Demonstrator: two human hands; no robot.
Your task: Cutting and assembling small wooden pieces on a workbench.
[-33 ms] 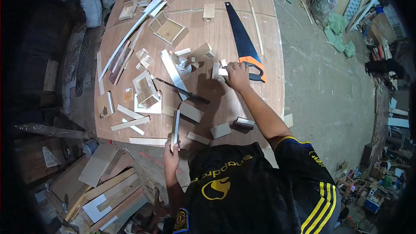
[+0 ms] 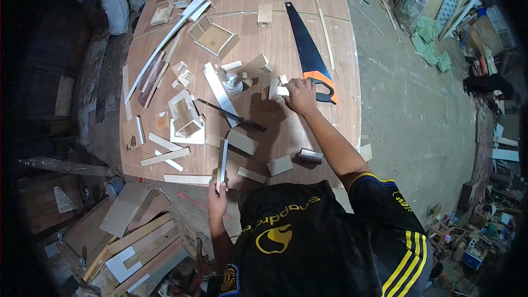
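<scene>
My left hand is closed round the near end of a narrow wooden strip, which points away from me over the table's front edge. Farther off, my right hand curls its fingers over a small pale wood block; its fingertips are partly hidden. Just right of that hand lies the orange handle of a handsaw, its dark blade pointing away. Beside the block, to its left, stands another small wood piece. A flat wood piece rests near the strip's far end.
Across the wooden table lie a dark thin tool, a small clear container, an open wooden box and a wooden box frame. A dark-backed block sits by the front edge. Boards are piled at lower left.
</scene>
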